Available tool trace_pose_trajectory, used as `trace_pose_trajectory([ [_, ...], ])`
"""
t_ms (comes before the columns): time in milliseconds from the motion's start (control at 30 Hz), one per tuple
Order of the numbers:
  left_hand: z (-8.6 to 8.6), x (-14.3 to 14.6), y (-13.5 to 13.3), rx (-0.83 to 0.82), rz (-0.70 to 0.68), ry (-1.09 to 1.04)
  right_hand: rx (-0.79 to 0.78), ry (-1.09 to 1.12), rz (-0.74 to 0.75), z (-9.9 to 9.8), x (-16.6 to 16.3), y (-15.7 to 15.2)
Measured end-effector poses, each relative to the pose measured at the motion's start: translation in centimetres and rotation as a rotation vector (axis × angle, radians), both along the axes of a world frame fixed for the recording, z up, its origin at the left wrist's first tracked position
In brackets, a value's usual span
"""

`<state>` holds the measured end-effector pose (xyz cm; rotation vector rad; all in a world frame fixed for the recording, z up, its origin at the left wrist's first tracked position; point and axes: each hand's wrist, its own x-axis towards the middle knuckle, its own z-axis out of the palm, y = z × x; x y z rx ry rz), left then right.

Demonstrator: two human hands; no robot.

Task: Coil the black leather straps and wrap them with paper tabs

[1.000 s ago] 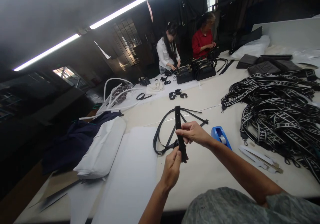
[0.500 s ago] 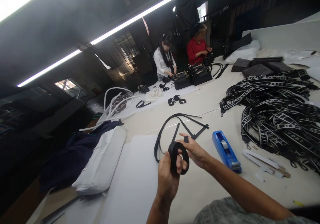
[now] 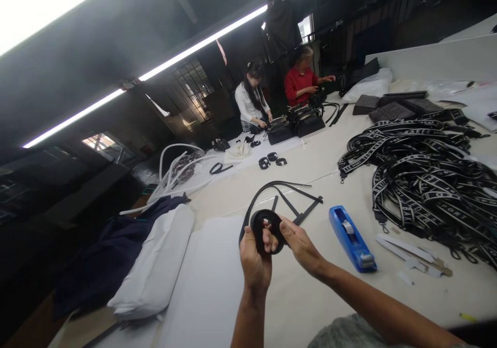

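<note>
Both my hands hold a black strap [image 3: 265, 225] rolled into a flat coil above the white table [image 3: 310, 296]. My left hand [image 3: 254, 260] grips the coil from below, thumb pressed on its face. My right hand [image 3: 300, 244] pinches its right edge with closed fingers. Just behind the coil lie several loose black straps [image 3: 289, 195] on the table. A blue tape dispenser [image 3: 351, 238] lies right of my right hand.
A big heap of black-and-white lettered straps [image 3: 423, 172] fills the right side. White paper strips [image 3: 411, 249] lie near the dispenser. A white padded bundle [image 3: 155, 265] and dark cloth [image 3: 101, 265] sit left. Two people [image 3: 279, 91] work at black bags [image 3: 295, 122] at the far end.
The strap went from a straight length held upright to a loose loop, and now to a tighter flat coil between my hands. My view has tilted upward slightly.
</note>
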<state>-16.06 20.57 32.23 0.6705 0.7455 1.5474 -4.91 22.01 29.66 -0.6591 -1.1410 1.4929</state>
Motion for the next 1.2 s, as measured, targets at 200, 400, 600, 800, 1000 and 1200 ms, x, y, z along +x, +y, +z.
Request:
trace_pose_trajectory([
  [200, 0.1, 0.5, 1.0, -0.157, 0.135, -0.08, -0.189, 0.073, -0.067, 0.5, -2.0, -0.7],
  [400, -0.2, 1.6, 2.2, -0.239, 0.391, -0.029, -0.331, 0.248, -0.106, 0.3, -3.3, -0.7],
  [600, -1.5, 1.6, 3.8, -0.347, 0.617, 0.069, -0.539, 0.634, 0.095, -0.4, -3.2, 0.8],
  [800, -3.5, 0.2, 5.0, -0.356, 0.523, 0.255, -0.375, 0.623, 0.192, -1.4, -1.6, 1.0],
  [1000, -4.9, -0.1, 3.0, -0.195, 0.554, 0.548, -0.169, 0.291, 0.018, -2.6, 0.0, 1.3],
  [1200, -4.0, 1.9, 0.3, 0.048, 0.363, 0.995, 0.066, -0.14, -0.211, -4.0, 0.4, 1.4],
])
